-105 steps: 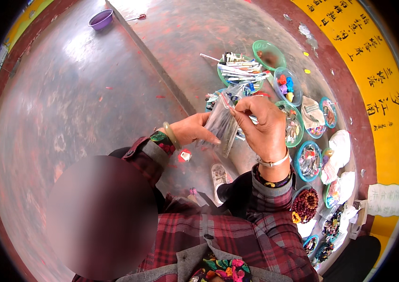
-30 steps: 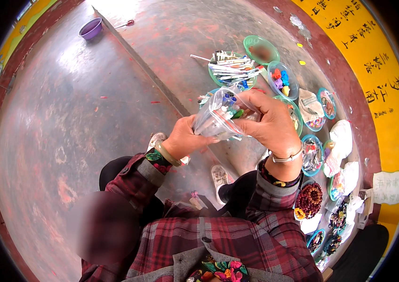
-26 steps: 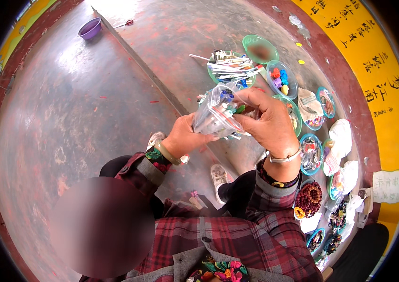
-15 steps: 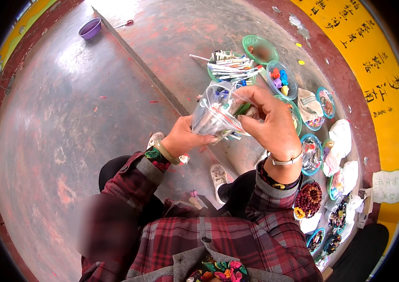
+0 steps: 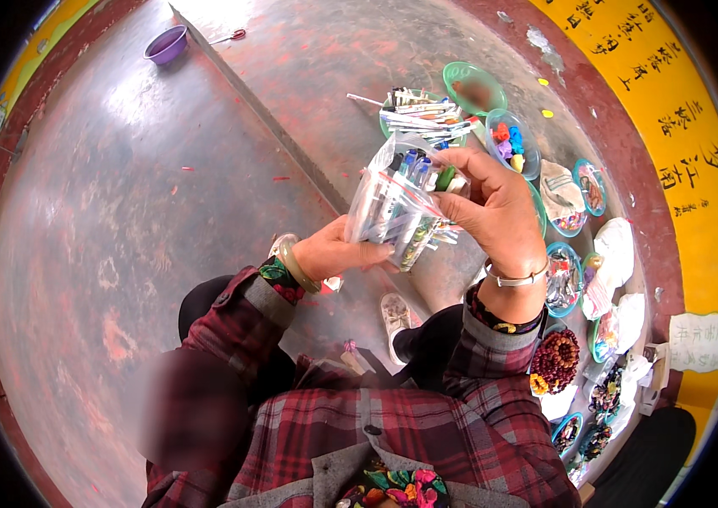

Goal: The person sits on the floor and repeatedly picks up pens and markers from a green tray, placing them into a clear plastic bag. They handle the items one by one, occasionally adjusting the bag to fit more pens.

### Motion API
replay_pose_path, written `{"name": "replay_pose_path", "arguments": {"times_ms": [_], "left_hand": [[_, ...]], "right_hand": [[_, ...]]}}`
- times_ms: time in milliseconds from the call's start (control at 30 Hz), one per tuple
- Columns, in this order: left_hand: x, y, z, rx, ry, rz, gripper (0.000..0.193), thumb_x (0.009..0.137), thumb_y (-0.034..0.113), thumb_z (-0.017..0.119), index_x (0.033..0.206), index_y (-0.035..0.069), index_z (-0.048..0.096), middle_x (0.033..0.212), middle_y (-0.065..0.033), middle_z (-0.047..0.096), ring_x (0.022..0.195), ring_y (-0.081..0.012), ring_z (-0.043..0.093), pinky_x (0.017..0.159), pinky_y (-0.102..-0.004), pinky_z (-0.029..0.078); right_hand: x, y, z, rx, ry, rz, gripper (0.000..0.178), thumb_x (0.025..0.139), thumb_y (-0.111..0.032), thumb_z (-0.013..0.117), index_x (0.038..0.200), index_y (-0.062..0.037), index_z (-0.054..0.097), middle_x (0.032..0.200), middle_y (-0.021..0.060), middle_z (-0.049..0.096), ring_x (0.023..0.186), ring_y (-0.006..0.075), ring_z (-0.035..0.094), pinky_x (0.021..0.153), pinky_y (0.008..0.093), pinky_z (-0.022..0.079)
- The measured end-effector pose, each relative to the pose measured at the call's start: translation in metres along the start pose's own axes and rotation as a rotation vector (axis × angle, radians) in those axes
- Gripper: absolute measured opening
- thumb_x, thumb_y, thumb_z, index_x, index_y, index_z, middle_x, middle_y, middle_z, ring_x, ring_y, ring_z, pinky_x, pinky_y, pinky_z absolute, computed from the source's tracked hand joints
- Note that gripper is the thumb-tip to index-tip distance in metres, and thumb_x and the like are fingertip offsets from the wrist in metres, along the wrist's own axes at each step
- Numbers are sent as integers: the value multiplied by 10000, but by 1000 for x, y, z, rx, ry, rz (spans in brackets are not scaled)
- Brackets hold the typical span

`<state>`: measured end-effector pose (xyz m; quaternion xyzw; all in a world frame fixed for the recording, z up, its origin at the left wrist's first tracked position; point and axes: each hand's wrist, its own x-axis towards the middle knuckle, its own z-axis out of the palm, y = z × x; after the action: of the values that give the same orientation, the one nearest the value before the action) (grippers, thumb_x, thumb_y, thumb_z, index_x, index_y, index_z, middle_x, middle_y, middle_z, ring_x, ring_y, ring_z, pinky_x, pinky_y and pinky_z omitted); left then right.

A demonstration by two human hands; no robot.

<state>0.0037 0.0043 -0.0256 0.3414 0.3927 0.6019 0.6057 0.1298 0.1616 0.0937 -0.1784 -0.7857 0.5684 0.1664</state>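
A clear zip bag (image 5: 389, 207) hangs between my hands, over the floor beyond my knees. Several pens stand inside it, some with blue ends and one with a green end (image 5: 445, 177) close to my right fingers. My left hand (image 5: 329, 251) is closed on the bag's lower left side, thumb across its front. Thumb and fingers of my right hand (image 5: 499, 212) pinch the bag's upper right edge; whether they also grip a pen is hidden. Just beyond the bag, a green basket (image 5: 383, 125) holds a heap of white pens.
To the right of the pens stand a green bowl (image 5: 461, 68), a clear tub of coloured pieces (image 5: 507, 152) and several blue-rimmed baskets (image 5: 562, 279). Dark red beads (image 5: 555, 360) lie nearer me. A purple basin (image 5: 164, 44) and red-handled scissors (image 5: 238, 35) are far left on the floor.
The bag has turned more upright, and the pens inside show more clearly. My right fingers have shifted from over its mouth to its right edge. My left hand keeps its hold.
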Motion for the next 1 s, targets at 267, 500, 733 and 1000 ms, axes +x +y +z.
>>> {"name": "replay_pose_path", "arguments": {"times_ms": [267,500,733,1000], "left_hand": [[0,2,-4,-36,-24,33,399,883,150,515,1240,-11,438,1147,-137,545,963,-223,573,818,-359,468],[-2,20,-10,54,119,189,388,898,77,449,1272,-15,398,1180,-123,523,1037,-222,542,875,-387,467],[-5,38,-12,-25,164,303,367,911,121,481,1248,-15,424,1173,-107,527,1043,-211,536,880,-385,481],[0,41,-7,-50,222,301,353,902,196,532,1183,-12,481,1076,-60,574,919,-145,586,669,-230,457]], "right_hand": [[4,3,-4,34,2,-18,237,780,-70,662,1000,-6,603,755,-22,589,676,34,535,592,178,418],[33,53,-36,131,187,32,190,837,-128,604,993,-23,633,828,13,646,726,84,590,616,216,443],[70,210,-39,-721,-179,338,278,688,-245,672,864,-30,653,760,107,645,667,182,607,592,303,472],[77,258,1,-982,-123,514,456,625,-383,740,878,-18,639,936,195,633,894,327,610,771,392,486]]}}
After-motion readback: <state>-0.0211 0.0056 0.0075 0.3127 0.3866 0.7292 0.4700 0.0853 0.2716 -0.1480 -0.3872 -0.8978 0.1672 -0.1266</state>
